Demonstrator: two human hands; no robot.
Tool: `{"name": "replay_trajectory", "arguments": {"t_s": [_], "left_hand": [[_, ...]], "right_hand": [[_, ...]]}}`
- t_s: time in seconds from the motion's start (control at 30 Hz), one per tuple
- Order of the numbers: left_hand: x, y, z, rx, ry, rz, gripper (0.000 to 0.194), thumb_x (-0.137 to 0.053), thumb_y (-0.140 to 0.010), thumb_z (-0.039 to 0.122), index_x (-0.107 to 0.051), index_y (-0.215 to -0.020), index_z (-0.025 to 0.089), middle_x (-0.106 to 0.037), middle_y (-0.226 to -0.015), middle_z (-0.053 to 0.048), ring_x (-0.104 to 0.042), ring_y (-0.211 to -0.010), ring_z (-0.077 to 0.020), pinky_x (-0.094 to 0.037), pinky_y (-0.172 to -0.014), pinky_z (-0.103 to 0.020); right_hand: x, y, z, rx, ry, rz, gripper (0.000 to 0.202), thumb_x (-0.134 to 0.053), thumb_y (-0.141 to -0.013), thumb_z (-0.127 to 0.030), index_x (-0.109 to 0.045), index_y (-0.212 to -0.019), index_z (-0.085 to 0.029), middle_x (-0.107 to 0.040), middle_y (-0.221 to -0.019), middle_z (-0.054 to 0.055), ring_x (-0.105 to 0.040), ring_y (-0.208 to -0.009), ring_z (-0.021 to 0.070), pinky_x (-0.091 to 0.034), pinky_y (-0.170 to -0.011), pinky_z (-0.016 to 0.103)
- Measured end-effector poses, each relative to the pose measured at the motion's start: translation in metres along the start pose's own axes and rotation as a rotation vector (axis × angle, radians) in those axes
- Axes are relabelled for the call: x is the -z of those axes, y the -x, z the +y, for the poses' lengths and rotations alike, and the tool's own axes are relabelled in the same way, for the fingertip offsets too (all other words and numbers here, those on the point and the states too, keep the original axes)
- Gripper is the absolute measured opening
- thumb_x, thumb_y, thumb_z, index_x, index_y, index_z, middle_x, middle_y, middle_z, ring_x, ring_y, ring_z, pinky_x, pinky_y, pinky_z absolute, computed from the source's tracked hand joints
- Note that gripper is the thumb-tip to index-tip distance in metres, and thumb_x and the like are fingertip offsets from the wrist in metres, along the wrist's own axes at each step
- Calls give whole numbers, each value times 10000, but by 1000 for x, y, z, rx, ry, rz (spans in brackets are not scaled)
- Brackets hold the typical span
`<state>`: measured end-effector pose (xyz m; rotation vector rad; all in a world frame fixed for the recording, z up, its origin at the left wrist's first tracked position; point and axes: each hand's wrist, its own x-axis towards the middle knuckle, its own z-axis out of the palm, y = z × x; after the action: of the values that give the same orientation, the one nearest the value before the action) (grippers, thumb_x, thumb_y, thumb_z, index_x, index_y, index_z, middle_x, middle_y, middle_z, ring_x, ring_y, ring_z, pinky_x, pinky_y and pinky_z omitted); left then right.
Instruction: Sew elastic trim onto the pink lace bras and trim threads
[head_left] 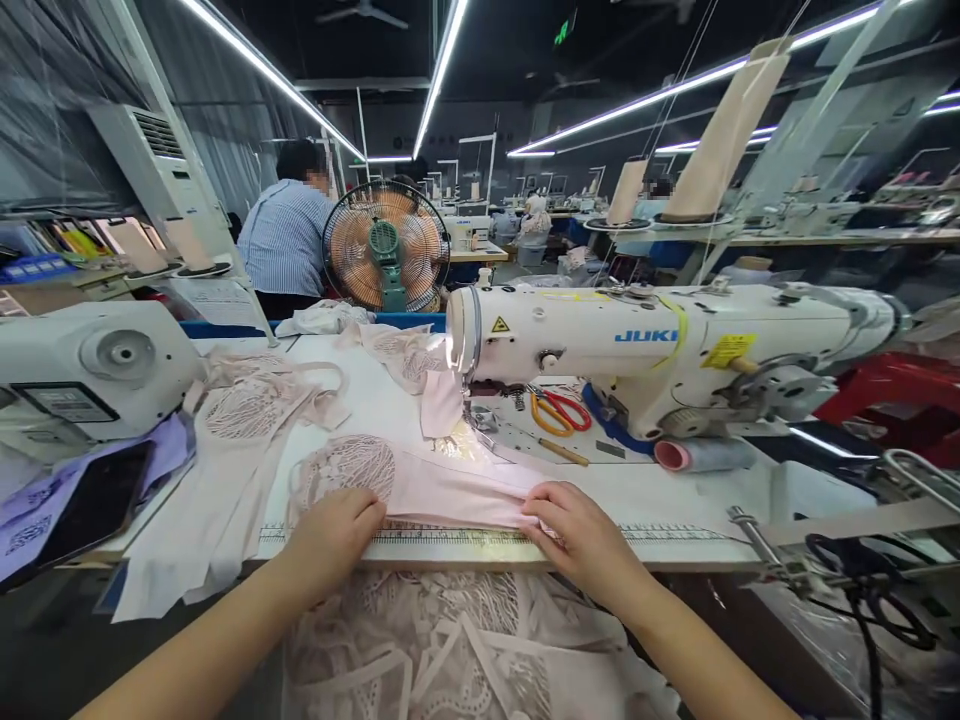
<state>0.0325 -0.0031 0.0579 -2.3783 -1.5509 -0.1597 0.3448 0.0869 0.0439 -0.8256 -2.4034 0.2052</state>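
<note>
lace pile point(480, 655); left fingers point(367, 500), right fingers point(547, 495) pinching fabric point(450, 490)

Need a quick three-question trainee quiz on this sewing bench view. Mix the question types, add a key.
1. True or false: the left hand and the right hand both touch the pale pink fabric.
2. Multiple choice: which hand is nearer the lace patch on that fabric?
a) left
b) right
c) both equally near
3. Fill in: the ruler strip runs along the ____ edge of the bench, as the worker sees it.

Key: 1 true; 2 a; 3 near
</note>
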Motion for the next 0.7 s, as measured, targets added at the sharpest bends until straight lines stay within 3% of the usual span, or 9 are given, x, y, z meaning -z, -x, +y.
{"name": "replay_trajectory", "arguments": {"t_s": [0.13,0.27,0.37,0.53,0.7], "left_hand": [[17,-7,0,-12,-20,-29,213,-394,-908,112,-600,-904,166,-626,-874,-56,-568,-779,-204,-442,-666,-308],[25,-11,-1,-23,-26,-78,211,-400,-900,99,-601,-914,163,-623,-883,-60,-571,-787,-214,-431,-671,-317],[30,-13,-1,-13,-26,-116,222,-390,-904,113,-605,-914,167,-619,-883,-66,-570,-789,-222,-424,-663,-319],[39,-19,-6,7,-1,-211,242,-385,-859,88,-611,-902,164,-617,-865,-75,-558,-769,-230,-397,-628,-309],[51,-28,-13,33,139,-299,241,-379,-837,112,-612,-853,168,-624,-859,-76,-570,-779,-222,-397,-639,-292]], "right_hand": [[-5,-21,-32,37,-32,71,147,-612,-797,-192,-597,-943,-185,-600,-927,98,-542,-872,243,-469,-741,386],[-26,-43,-61,49,-76,11,297,-716,-718,-230,-601,-988,-184,-613,-995,99,-533,-933,255,-450,-800,399],[-43,-59,-73,65,-45,-59,372,-693,-731,-219,-584,-1085,-189,-610,-1060,101,-520,-993,265,-425,-834,410],[-50,-74,-67,97,-20,-161,236,-498,-802,-68,-665,-925,-182,-663,-905,94,-568,-864,238,-429,-752,368],[-33,-64,-43,108,-85,-268,269,-490,-774,-41,-687,-890,-184,-683,-844,65,-606,-793,197,-447,-693,288]]}}
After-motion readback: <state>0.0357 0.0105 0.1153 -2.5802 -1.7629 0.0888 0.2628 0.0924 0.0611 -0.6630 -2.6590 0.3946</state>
